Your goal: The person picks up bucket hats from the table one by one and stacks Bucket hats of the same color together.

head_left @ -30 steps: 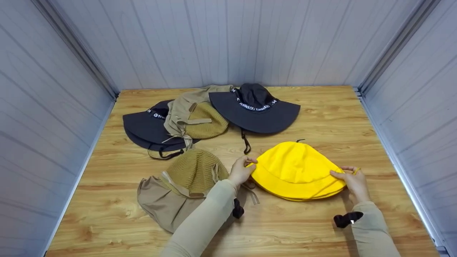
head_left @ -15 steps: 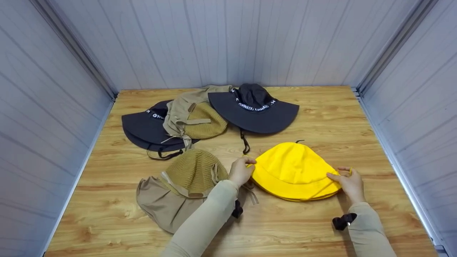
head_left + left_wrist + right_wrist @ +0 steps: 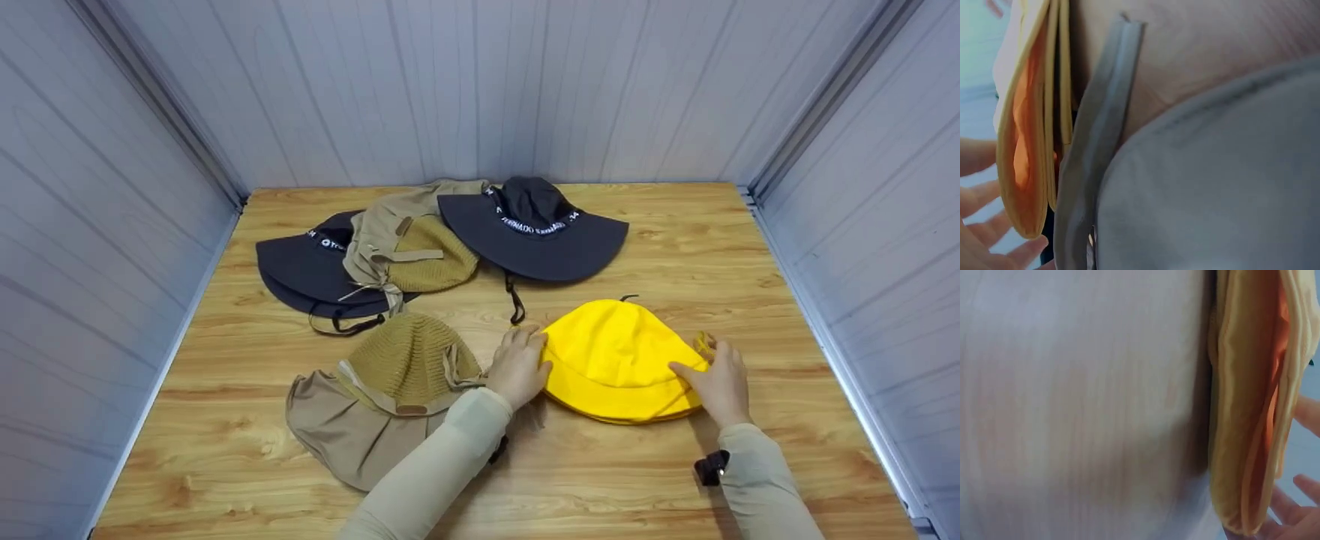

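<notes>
A yellow bucket hat [image 3: 611, 352] lies on the wood-grain table with its crown toward the back. Its brim edge shows several layers and an orange inside [image 3: 1024, 129] in the left wrist view; whether these are one hat or a stack, I cannot tell. Against the hat's left end rests my left hand [image 3: 519, 367], fingers spread along the edge. My right hand [image 3: 721, 382] touches the right end, thumb on the upper brim and fingers loosely bent beside it. A thin yellow cord [image 3: 703, 345] shows by those fingers. In the right wrist view, the fingers [image 3: 1292, 509] are spread.
A tan knit hat with a neck flap [image 3: 409, 367] lies left of the yellow one, partly under my left forearm. Behind are a dark wide-brimmed hat [image 3: 555, 247], another tan hat [image 3: 431, 262] and dark brims [image 3: 307, 270] at left. Pale panel walls [image 3: 480, 90] enclose the table.
My left hand has gone from pinching the brim to resting spread fingers against its edge. The right hand has moved left and loosened, and the hat's ends sit closer together.
</notes>
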A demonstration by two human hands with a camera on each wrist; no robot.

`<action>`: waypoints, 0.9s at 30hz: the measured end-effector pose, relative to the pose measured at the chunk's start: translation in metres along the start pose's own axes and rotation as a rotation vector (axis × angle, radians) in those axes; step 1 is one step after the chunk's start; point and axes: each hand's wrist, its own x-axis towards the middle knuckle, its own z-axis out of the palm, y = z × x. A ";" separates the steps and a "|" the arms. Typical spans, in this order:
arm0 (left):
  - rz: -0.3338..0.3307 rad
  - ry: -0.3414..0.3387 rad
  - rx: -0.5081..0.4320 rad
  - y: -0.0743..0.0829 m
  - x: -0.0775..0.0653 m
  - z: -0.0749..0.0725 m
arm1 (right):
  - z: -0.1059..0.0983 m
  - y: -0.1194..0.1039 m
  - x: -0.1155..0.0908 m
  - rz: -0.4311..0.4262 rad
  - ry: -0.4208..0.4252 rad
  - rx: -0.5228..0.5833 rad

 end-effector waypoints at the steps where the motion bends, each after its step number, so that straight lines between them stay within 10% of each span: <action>1: 0.026 -0.013 0.038 0.001 0.000 0.002 | 0.002 -0.002 -0.001 -0.021 0.000 -0.029; 14: 0.049 -0.150 0.265 0.004 -0.005 0.017 | 0.034 -0.023 -0.008 -0.228 -0.142 -0.294; 27: -0.058 -0.269 0.252 0.004 -0.001 0.022 | 0.041 -0.020 0.000 -0.161 -0.369 -0.318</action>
